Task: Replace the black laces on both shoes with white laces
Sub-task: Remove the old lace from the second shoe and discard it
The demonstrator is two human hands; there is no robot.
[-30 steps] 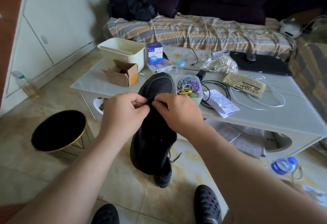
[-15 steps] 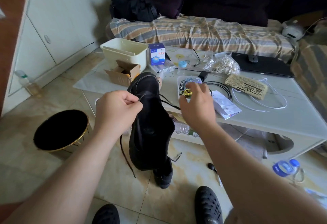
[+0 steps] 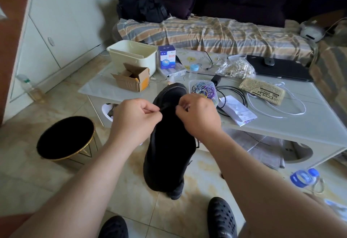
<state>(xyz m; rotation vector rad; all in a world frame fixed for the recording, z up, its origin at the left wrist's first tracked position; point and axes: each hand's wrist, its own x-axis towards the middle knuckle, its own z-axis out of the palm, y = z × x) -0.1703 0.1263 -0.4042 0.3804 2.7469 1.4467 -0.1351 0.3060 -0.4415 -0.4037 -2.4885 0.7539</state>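
A black shoe [image 3: 169,143] is held up in front of me, toe pointing away toward the table. My left hand [image 3: 135,119] pinches the black lace [image 3: 166,106] on the shoe's left side. On the right side, my right hand [image 3: 197,115] pinches the lace with curled fingers. A second black shoe [image 3: 176,190] stands on the floor below, mostly hidden by the first. White laces [image 3: 281,110] lie looped on the table at the right.
The white low table [image 3: 281,130] holds a cream bin [image 3: 131,57], a cardboard box [image 3: 133,78], a tub of rubber bands [image 3: 203,89], cables, papers and a laptop [image 3: 277,68]. A black round stool [image 3: 65,138] stands at left. A water bottle [image 3: 304,178] lies on the floor.
My right hand, which had pulled a lace length out toward the table, has come back to the shoe's eyelets. The left hand stays pinching at the shoe.
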